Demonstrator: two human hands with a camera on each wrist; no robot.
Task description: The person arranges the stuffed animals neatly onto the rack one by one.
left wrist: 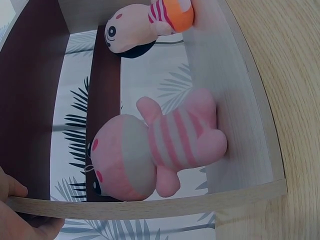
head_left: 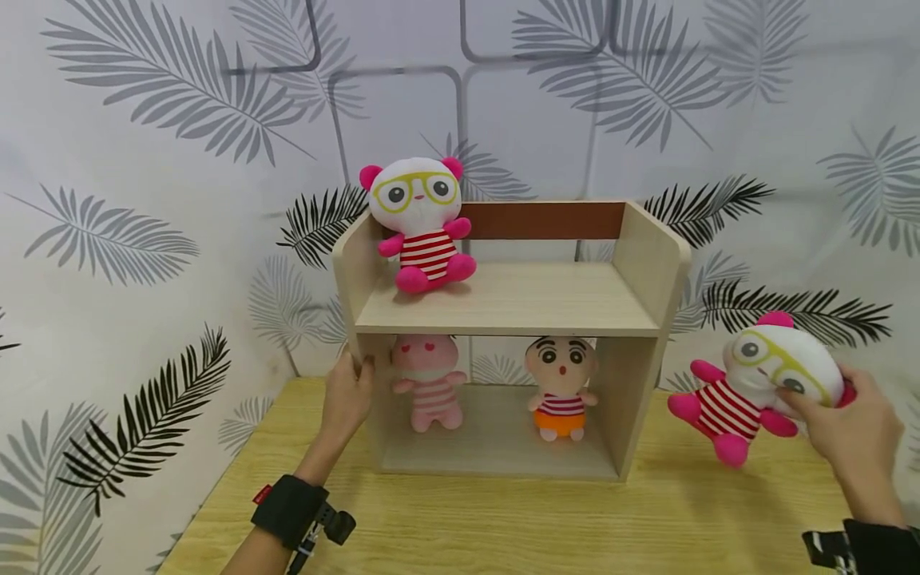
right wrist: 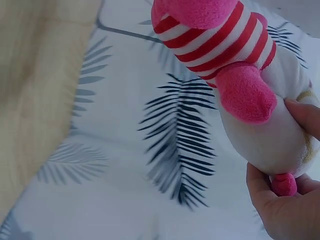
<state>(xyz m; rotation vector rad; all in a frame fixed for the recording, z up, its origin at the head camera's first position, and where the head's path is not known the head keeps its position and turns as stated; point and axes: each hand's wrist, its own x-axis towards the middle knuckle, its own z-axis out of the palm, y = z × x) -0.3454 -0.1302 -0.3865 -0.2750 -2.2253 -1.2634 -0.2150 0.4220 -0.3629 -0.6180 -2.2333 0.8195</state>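
Observation:
My right hand [head_left: 858, 423] grips a plush panda [head_left: 765, 383] by its head, to the right of a small wooden shelf [head_left: 503, 319]. This panda has yellow glasses, pink limbs and a red-striped body, and hangs tilted over the table. The right wrist view shows thumb and fingers around its white head [right wrist: 260, 135]. With my left hand [head_left: 348, 395] I hold the shelf's left side panel, the thumb [left wrist: 15, 187] inside its edge. A matching panda [head_left: 424, 228] sits at the left of the upper tier. Below are a pink plush toy [head_left: 431, 383] and a boy doll [head_left: 561, 387].
The shelf stands on a light wood-grain table [head_left: 489, 527]. A brown board [head_left: 546, 220] crosses the back of its upper tier. Behind it hangs a pale cloth [head_left: 180, 279] printed with grey and black leaves. Both wrists wear black straps with cameras.

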